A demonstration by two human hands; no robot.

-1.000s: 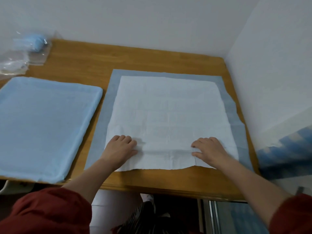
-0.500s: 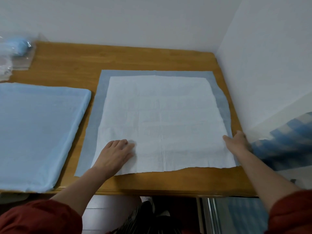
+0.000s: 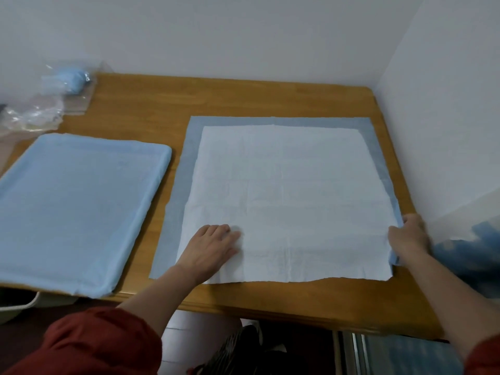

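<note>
The pad lies spread on the table. The left hand presses flat, fingers straight, on its near left part. The right hand, on the pad's top a second ago, now pinches its right edge.

The wall crowds the pad's right edge; room remains along the table behind.
</note>
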